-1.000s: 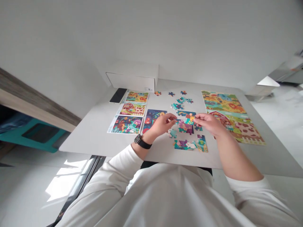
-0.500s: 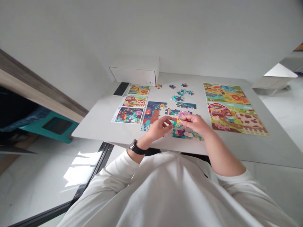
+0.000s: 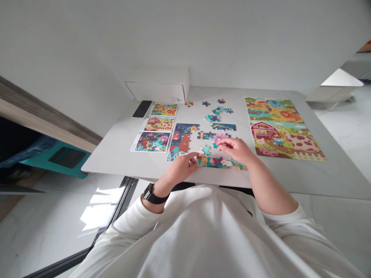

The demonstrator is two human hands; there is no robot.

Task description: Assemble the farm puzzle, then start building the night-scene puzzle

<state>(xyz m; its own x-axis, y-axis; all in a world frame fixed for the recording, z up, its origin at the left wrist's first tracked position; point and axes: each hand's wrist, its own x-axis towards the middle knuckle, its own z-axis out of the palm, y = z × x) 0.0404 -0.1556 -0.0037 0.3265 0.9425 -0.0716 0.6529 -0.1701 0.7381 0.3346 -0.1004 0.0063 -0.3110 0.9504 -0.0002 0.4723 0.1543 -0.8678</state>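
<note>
My left hand (image 3: 181,166) rests near the table's front edge, its fingertips pinched on the left end of a joined strip of puzzle pieces (image 3: 222,163). My right hand (image 3: 236,148) lies just above that strip, fingers curled around a small teal puzzle piece (image 3: 215,145). A loose teal piece (image 3: 205,150) lies between the two hands. A partly built dark blue puzzle section (image 3: 182,139) sits to the left of my hands, and another joined run (image 3: 213,136) lies just beyond them.
Several loose pieces (image 3: 216,113) lie scattered further back on the white table (image 3: 121,154). A finished farm puzzle (image 3: 279,127) fills the right side. Three picture cards (image 3: 158,126), a black phone (image 3: 142,109) and a white box (image 3: 158,87) stand at the left and back.
Both hands dropped from holding pieces together above the table to the strip at the front edge; my left hand moved left and down. The camera shifted slightly.
</note>
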